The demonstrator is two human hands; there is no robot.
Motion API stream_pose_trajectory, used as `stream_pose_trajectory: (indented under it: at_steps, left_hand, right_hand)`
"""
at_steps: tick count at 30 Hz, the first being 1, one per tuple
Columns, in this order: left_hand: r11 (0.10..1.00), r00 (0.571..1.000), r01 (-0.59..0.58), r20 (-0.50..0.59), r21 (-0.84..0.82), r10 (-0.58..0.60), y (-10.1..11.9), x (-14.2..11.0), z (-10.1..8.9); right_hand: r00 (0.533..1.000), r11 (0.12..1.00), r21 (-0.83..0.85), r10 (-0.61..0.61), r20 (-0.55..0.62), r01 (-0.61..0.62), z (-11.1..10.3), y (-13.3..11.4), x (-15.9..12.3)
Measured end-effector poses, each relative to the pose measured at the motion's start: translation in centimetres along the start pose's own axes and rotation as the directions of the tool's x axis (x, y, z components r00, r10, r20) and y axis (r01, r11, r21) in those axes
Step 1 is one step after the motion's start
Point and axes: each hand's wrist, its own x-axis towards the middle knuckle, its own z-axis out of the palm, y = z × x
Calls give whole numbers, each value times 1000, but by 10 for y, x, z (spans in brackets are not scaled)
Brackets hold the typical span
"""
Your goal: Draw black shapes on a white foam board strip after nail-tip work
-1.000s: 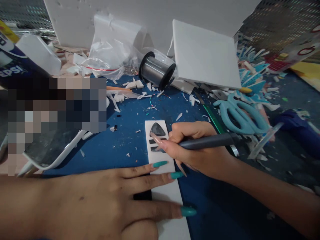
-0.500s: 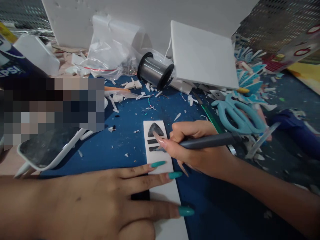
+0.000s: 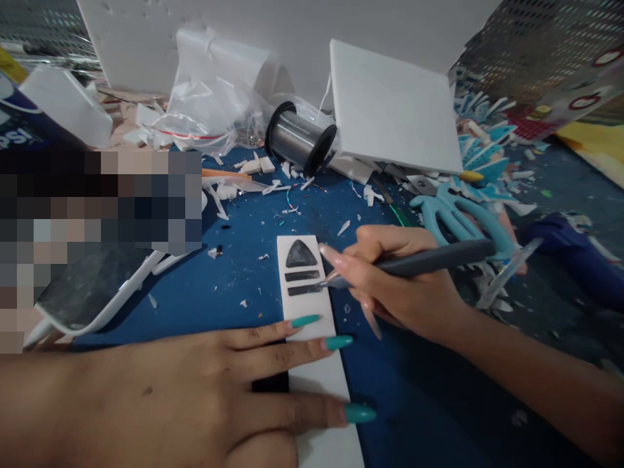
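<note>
A long white foam-board strip lies on the blue surface, pointing away from me. Near its far end are a dark rounded triangle and two dark bars below it. My left hand rests flat across the strip, its fingers spread, with long teal nails. Closed around a slim dark grey craft knife, my right hand is just right of the strip. The knife's tip meets the right end of the lower bar. A small black patch shows between my left fingers.
A wire spool, plastic bags and a white board stand at the back. Light-blue scissors and a blue tool lie right. White scraps are strewn about. A white-edged device is left, partly blurred out.
My right hand has drawn back to the right with the craft knife, uncovering the dark bars. My left hand stays in place on the strip. The view has shifted slightly.
</note>
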Motion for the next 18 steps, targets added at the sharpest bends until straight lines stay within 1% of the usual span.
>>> stream_pose_trajectory:
  at_steps: [2,5,9,12,14,18]
  left_hand:
    - [1000,1000,-1,-17,-6,1,0,-1,0]
    - [1000,1000,-3,0,-5,3,-1,-1,1]
    - [1000,999,-8,41,15,7,-1,0,1]
    - [1000,999,-4,52,3,4,0,1,1]
    - [1000,999,-5,48,-12,6,0,2,0]
    - [1000,997,-8,79,-17,9,0,1,-1]
  right_hand:
    - [999,999,40,30,-43,-29,-1,0,-2]
    - [998,999,26,42,-41,-41,-1,0,-4]
    - [1000,1000,-26,-12,-17,12,1,1,-4]
    - [998,995,-87,-55,-35,52,1,3,-3]
    - [997,993,-101,-62,-46,57,1,3,-3]
    - [999,1000,2,-19,-35,19,1,1,-5]
